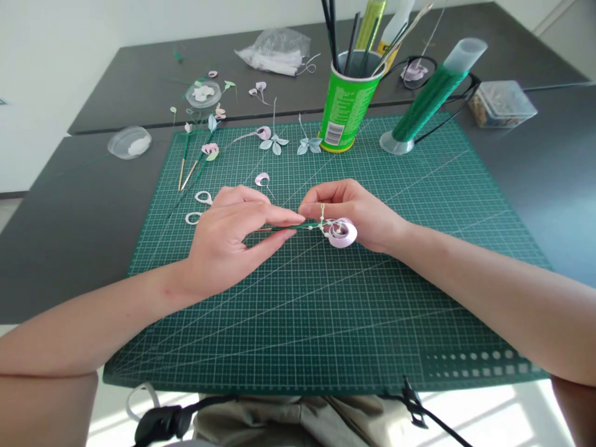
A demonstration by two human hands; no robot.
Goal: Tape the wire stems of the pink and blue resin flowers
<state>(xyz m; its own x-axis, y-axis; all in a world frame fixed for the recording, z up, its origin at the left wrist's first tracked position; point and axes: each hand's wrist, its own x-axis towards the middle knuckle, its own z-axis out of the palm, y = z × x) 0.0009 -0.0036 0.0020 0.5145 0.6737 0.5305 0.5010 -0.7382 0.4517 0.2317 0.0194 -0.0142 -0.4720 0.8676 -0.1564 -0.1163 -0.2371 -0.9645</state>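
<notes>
My left hand [233, 236] pinches the thin green-wrapped stem of a small handmade flower [343, 233] between thumb and fingers. The flower has pale lilac looped petals and a sprig of tiny white-green buds [322, 214]; it points to the right. My right hand [351, 208] is closed just behind the sprig, thumb and forefinger pressed together close to the left fingertips. Whatever lies in that pinch is too small to make out. White scissors handles [203, 197] show beside my left hand, their blades hidden under it. A loose lilac petal [262, 179] lies behind the hands.
A green cutting mat [326, 335] lies under everything. Behind stand a green can [350, 105] of sticks and a tube wound with green thread [428, 102]. Blue flowers [274, 144], finished stems [185, 155], shallow dishes [130, 143], a plastic bag [274, 49] and a clear box [503, 104] surround the work.
</notes>
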